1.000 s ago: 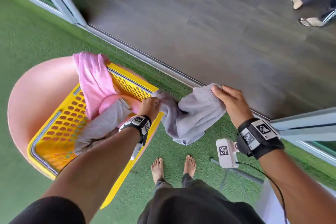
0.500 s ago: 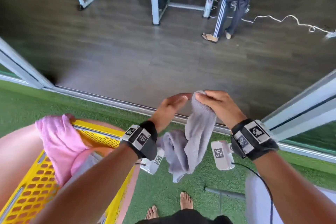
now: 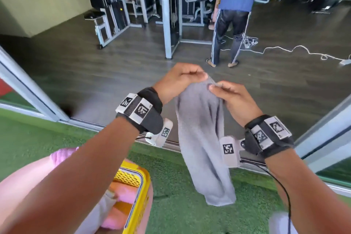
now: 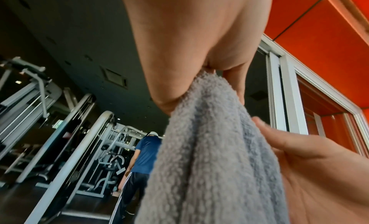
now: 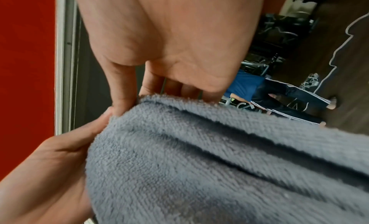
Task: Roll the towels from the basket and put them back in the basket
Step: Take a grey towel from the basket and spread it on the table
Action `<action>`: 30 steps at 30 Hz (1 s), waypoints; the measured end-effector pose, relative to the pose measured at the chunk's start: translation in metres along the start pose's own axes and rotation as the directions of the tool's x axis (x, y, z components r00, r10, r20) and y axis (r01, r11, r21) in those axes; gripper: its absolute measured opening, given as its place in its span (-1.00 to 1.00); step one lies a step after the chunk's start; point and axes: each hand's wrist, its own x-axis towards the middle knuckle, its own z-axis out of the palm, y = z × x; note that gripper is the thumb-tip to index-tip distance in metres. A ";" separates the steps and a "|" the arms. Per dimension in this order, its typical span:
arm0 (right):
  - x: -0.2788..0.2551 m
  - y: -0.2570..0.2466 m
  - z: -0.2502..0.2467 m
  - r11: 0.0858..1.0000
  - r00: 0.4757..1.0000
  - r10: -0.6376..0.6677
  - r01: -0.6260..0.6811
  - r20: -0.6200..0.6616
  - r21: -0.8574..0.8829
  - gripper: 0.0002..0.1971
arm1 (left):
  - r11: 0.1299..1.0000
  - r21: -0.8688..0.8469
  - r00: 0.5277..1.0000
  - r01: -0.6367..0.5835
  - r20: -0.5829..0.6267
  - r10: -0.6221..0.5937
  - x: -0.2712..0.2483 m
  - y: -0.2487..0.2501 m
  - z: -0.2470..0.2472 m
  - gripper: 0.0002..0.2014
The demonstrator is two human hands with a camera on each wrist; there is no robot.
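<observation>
I am holding a grey towel [image 3: 204, 138] up in front of me with both hands close together at its top edge. My left hand [image 3: 178, 81] is pinching the top of the towel between thumb and curled fingers, and my right hand [image 3: 233, 99], just beside it, is pinching the same edge. The towel is hanging loose and bunched below my hands, clear of the ground. The basket [image 3: 140, 192] is sitting below my left forearm, holding a pink towel [image 3: 121, 194].
</observation>
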 end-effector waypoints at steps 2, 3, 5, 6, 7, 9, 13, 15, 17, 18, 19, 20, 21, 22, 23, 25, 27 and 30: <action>-0.003 0.004 0.006 0.999 0.999 -0.032 0.031 -0.028 -0.011 -0.77 | 0.997 0.076 0.999 0.015 0.033 -0.018 -0.002 0.000 -0.002 -0.88; -0.003 0.004 0.008 0.997 0.998 -0.059 0.057 -0.030 -0.055 -0.91 | 0.994 0.110 0.999 0.024 0.034 -0.027 -0.004 0.000 -0.001 -0.89; 0.000 -0.001 0.014 0.985 0.994 -0.111 0.109 -0.010 -0.137 -0.87 | 0.989 0.147 1.000 0.028 0.003 -0.029 -0.006 0.002 0.000 -0.89; 0.001 -0.003 0.016 0.983 0.993 -0.115 0.113 -0.006 -0.144 -0.88 | 0.988 0.153 1.000 0.026 -0.021 -0.023 -0.006 0.003 -0.001 -0.89; 0.002 -0.001 0.017 0.989 0.995 -0.101 0.099 -0.009 -0.113 -0.93 | 0.986 0.163 0.999 0.021 -0.038 -0.015 -0.006 0.005 -0.002 -0.90; -0.001 0.007 0.019 1.000 1.000 -0.023 0.023 0.013 0.019 -0.81 | 0.983 0.186 0.998 0.009 -0.056 0.002 -0.007 0.010 -0.006 -0.93; -0.019 0.032 0.024 0.978 0.991 0.117 -0.125 0.061 0.166 -0.69 | 0.987 0.162 0.988 0.025 -0.155 0.001 -0.017 0.011 -0.021 -0.92; -0.018 0.027 0.021 0.994 0.997 0.074 -0.071 -0.023 0.088 -0.87 | 0.979 0.193 0.954 0.062 -0.298 -0.002 -0.030 -0.006 -0.027 -0.84; -0.008 0.005 0.016 0.996 0.996 -0.060 0.056 -0.058 -0.073 -0.88 | 0.973 0.204 0.922 0.108 -0.385 -0.021 -0.048 -0.024 -0.017 -0.73; -0.002 -0.010 0.016 0.984 0.993 -0.117 0.111 -0.031 -0.141 -0.89 | 0.981 0.163 0.934 0.107 -0.356 -0.043 -0.058 -0.027 -0.008 -0.70; 0.005 -0.023 0.018 0.968 0.987 -0.157 0.158 0.020 -0.193 -0.90 | 0.993 0.073 0.953 0.097 -0.293 -0.072 -0.064 -0.027 0.002 -0.69; 0.011 -0.034 0.023 0.956 0.981 -0.176 0.191 0.082 -0.223 -0.91 | 0.994 -0.046 0.969 0.094 -0.224 -0.102 -0.068 -0.024 0.010 -0.69; 0.015 -0.042 0.029 0.950 0.974 -0.190 0.214 0.125 -0.229 -0.92 | 0.985 -0.145 0.975 0.089 -0.192 -0.116 -0.068 -0.021 0.014 -0.70; 0.019 -0.046 0.035 0.950 0.969 -0.204 0.230 0.139 -0.211 -0.92 | 0.974 -0.213 0.971 0.076 -0.205 -0.120 -0.067 -0.015 0.014 -0.69; 0.021 -0.048 0.041 0.954 0.967 -0.218 0.239 0.129 -0.179 -0.91 | 0.964 -0.262 0.965 0.048 -0.237 -0.112 -0.065 -0.011 0.012 -0.65; 0.017 -0.040 0.049 0.965 0.974 -0.212 0.222 0.082 -0.137 -0.79 | 0.956 -0.293 0.956 -0.006 -0.281 -0.080 -0.062 -0.004 0.004 -0.60; 0.001 -0.018 0.057 0.991 0.989 -0.120 0.125 0.085 -0.052 -0.61 | 0.962 -0.268 0.950 -0.050 -0.309 -0.037 -0.063 0.001 -0.008 -0.68; -0.028 0.012 0.067 0.995 0.987 0.002 -0.018 0.163 0.096 -0.54 | 0.960 -0.271 0.897 -0.074 -0.439 -0.054 -0.066 0.001 -0.024 -0.72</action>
